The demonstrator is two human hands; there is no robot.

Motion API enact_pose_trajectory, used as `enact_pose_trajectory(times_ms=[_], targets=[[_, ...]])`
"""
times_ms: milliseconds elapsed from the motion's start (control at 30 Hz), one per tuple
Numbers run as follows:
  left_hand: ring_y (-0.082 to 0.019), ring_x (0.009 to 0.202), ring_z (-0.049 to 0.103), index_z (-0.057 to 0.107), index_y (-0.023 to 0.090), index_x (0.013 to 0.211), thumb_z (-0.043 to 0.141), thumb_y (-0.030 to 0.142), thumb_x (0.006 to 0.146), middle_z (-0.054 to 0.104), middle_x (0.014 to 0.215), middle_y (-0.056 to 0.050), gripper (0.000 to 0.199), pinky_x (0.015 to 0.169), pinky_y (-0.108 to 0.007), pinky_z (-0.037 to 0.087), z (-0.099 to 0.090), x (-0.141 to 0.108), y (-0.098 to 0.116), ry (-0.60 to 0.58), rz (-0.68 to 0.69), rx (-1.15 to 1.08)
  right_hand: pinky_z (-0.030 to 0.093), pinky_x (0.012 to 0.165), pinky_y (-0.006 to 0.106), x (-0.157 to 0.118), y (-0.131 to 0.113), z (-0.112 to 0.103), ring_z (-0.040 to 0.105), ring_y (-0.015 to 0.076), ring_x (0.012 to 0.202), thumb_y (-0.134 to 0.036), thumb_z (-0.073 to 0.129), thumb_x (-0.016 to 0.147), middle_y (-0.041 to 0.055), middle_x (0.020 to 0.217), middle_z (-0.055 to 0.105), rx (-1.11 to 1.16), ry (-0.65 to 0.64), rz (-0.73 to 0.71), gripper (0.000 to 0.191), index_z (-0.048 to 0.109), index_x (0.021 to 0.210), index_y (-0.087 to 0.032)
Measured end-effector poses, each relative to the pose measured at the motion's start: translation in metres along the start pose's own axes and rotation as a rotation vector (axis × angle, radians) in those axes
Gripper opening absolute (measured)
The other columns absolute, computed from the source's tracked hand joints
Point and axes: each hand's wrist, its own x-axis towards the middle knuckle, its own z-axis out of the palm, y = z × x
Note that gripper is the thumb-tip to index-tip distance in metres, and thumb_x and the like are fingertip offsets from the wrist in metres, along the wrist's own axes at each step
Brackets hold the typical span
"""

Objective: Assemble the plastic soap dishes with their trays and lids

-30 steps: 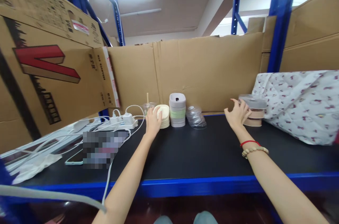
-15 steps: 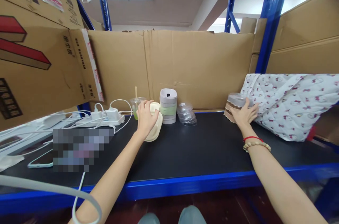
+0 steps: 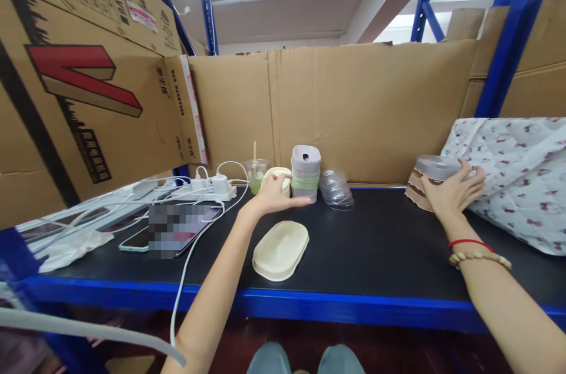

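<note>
A cream oval tray (image 3: 281,251) lies on the black tabletop near its front edge. Behind it my left hand (image 3: 275,194) reaches over another cream piece (image 3: 283,172), thumb stretched sideways in front of a stack of lavender and green containers (image 3: 306,169); its fingers are partly hidden, and the hand is open. A leaning stack of clear plastic lids (image 3: 336,190) stands right of the containers. At the far right, my right hand (image 3: 451,190) is spread open against a stack of brown pieces (image 3: 418,190) topped by clear-and-grey ones (image 3: 437,166). Whether it grips them, I cannot tell.
A cup of green drink with a straw (image 3: 255,176) stands behind my left hand. Left are a power strip (image 3: 223,190), white cables and a phone (image 3: 135,239). A patterned quilted bag (image 3: 522,179) sits at right; cardboard (image 3: 375,108) walls the back.
The cream oval tray now rests nearer the front edge, free of my left hand, which is back at the containers. My right hand stays at the brown stack. The view has shifted left.
</note>
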Motion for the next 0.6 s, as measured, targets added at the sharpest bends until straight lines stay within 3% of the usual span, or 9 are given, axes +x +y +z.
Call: enact_pose_trajectory(times_ms=[67,133,167,233,300,433,600], targets=[[-0.036,0.112,0.054,0.063,0.024,0.108,0.08,0.056,0.027,0.057,0.121,-0.015,0.089,0.088,-0.039,0.045,-0.004,-0.015,-0.003,-0.222,-0.001,-0.101,0.023,0.097,0.057,0.001,-0.002,0.0,0.029,0.0412,0.124,-0.031,0.059,0.068,0.0254,0.133,0.029,0.004,0.005,-0.047,0.066,0.035,0.126,-0.012],[-0.039,0.114,0.053,0.062,0.026,0.113,0.08,0.055,0.017,0.055,0.126,-0.016,0.102,0.088,-0.042,0.045,-0.001,-0.034,-0.008,-0.334,-0.005,-0.068,0.024,0.096,0.058,0.002,-0.002,0.003,0.031,0.0415,0.122,-0.031,0.057,0.069,0.0245,0.131,0.031,0.001,0.015,-0.055,0.062,0.036,0.124,-0.013],[-0.04,0.117,0.05,0.059,0.027,0.118,0.079,0.057,0.022,0.052,0.13,-0.016,0.103,0.091,-0.045,0.043,0.002,-0.044,-0.01,-0.381,0.007,-0.008,0.025,0.095,0.059,0.003,-0.002,0.004,0.032,0.0418,0.122,-0.031,0.058,0.068,0.0242,0.131,0.031,0.0,0.021,-0.046,0.061,0.036,0.123,-0.014],[-0.038,0.123,0.045,0.055,0.031,0.123,0.071,0.058,0.047,0.047,0.136,-0.013,0.082,0.098,-0.053,0.034,0.008,-0.064,-0.012,-0.438,0.046,0.122,0.027,0.094,0.059,0.005,0.0,0.008,0.033,0.0421,0.12,-0.031,0.059,0.066,0.0237,0.13,0.032,0.001,0.029,-0.027,0.062,0.038,0.122,-0.016],[-0.035,0.12,0.048,0.056,0.033,0.122,0.064,0.048,0.061,0.047,0.136,-0.01,0.063,0.099,-0.053,0.033,0.012,-0.081,-0.012,-0.363,0.057,0.209,0.028,0.093,0.059,0.005,0.002,0.011,0.033,0.042,0.119,-0.031,0.06,0.063,0.0232,0.129,0.033,0.004,0.036,-0.016,0.062,0.039,0.12,-0.017],[-0.03,0.111,0.053,0.063,0.031,0.11,0.065,0.036,0.063,0.052,0.129,-0.007,0.048,0.092,-0.047,0.041,0.015,-0.095,-0.012,-0.084,-0.023,0.205,0.029,0.093,0.06,0.003,0.003,0.015,0.035,0.0421,0.118,-0.031,0.056,0.062,0.0206,0.126,0.036,0.037,0.063,-0.025,0.056,0.041,0.115,-0.02],[-0.029,0.116,0.05,0.066,0.027,0.103,0.063,0.031,0.069,0.059,0.121,-0.006,0.035,0.094,-0.044,0.042,0.012,-0.057,-0.002,0.31,-0.066,0.037,0.031,0.091,0.06,0.001,0.004,0.017,0.038,0.043,0.116,-0.031,0.053,0.059,0.0199,0.121,0.039,0.062,0.058,-0.001,0.05,0.048,0.108,-0.021]])
